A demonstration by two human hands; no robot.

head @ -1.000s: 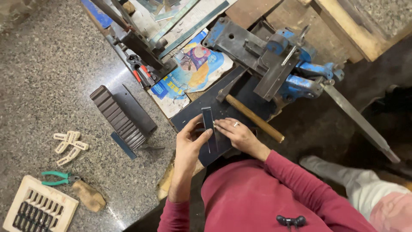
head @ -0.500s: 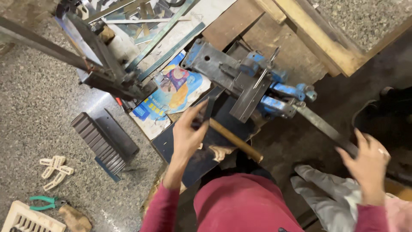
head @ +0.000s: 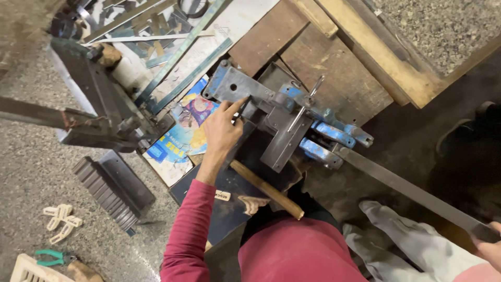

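Metalwork shop, work done low on a speckled stone floor.

Blue-painted lever press [head: 292, 122] bolted to worn wooden boards [head: 334, 62], its long steel handle [head: 412, 190] running off to the lower right. Loose metal strips [head: 177, 57] and offcuts heaped at the top left beside a second dark steel machine [head: 99, 109]. Stack of dark flat blanks [head: 107, 193] on the floor [head: 31, 172], green-handled pliers [head: 52, 257] and a wooden-handled hammer [head: 266, 189] close by. Grimy, oil-dark surfaces throughout.
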